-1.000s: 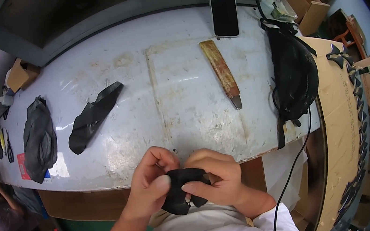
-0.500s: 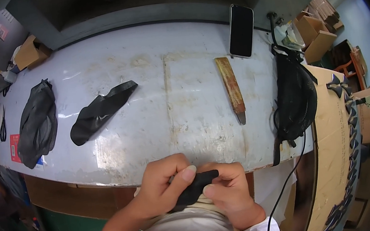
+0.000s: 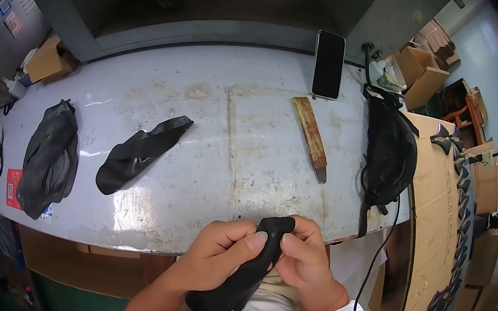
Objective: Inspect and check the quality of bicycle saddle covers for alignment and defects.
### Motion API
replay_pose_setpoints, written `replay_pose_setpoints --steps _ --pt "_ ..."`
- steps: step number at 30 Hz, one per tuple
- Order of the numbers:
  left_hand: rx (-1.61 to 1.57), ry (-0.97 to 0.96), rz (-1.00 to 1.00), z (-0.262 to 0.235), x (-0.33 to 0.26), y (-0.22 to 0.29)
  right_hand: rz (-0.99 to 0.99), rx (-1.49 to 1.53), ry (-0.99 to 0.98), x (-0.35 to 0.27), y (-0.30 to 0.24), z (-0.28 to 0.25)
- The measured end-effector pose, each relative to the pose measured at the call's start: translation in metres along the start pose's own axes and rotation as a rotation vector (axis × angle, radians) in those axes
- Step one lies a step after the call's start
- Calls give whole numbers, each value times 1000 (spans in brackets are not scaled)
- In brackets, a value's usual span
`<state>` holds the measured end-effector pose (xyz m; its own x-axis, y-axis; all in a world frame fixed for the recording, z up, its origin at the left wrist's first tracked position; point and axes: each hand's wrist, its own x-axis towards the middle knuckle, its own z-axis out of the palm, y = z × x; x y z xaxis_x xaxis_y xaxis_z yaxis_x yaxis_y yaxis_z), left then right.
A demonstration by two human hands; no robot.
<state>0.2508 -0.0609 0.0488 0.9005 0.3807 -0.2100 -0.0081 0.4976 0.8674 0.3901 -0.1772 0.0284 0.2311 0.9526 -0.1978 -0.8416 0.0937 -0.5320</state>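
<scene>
Pinching a soft matte-black piece (image 3: 227,292) near its upper end between thumb and fingers of both the bare left hand (image 3: 228,255) and the bare right hand (image 3: 304,256), in front of the body at the near edge of the scuffed pale table (image 3: 269,165). Apparently partway through the handling of it, to judge from the loose lower end, and not yet set down. Touching neither the shiny black tapered sheet (image 3: 138,157) nor the crumpled dark-grey bundle (image 3: 49,159) farther left on the table, nor the rust-brown, blade-tipped tool (image 3: 310,134) farther right.
</scene>
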Motion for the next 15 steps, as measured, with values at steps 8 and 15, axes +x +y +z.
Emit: replay_pose_setpoints --steps 8,15 --pt "57 -2 -7 -8 -11 -2 -6 -22 96 10 -3 8" --pt "341 47 145 -2 -13 22 -648 -836 220 22 0 33"
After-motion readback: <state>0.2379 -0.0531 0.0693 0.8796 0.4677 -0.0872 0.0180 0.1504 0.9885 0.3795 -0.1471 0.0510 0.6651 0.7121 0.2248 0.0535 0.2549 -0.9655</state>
